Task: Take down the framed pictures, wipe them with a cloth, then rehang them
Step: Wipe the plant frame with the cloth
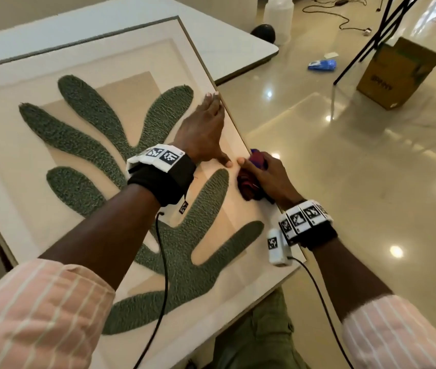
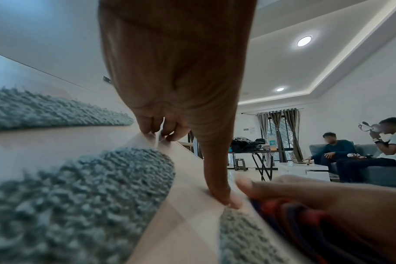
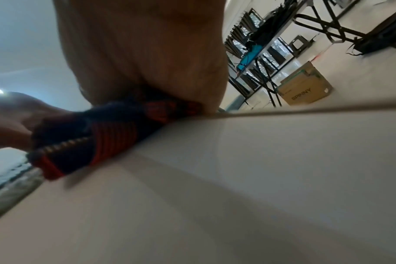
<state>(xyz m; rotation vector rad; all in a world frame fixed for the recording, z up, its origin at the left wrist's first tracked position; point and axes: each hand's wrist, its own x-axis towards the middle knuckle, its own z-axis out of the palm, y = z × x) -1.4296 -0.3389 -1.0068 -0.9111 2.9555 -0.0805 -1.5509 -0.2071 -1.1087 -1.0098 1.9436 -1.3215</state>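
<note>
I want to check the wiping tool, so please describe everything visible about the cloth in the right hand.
The cloth is a bunched, woven-looking fabric in dark blue and red stripes, with a stitched edge visible in the right wrist view. The right hand holds it curled in its grip and presses it on the glass of the framed picture, close to the frame's right edge. The left hand lies flat beside it, thumb nearly touching.

We read only one word, "SPINNY", printed in dark capitals on the side of the brown cardboard box (image 3: pixel 305 89) standing on the floor, while the same box's print in the head view (image 1: pixel 397 75) appears upside down and too blurred for us to make out.
</note>
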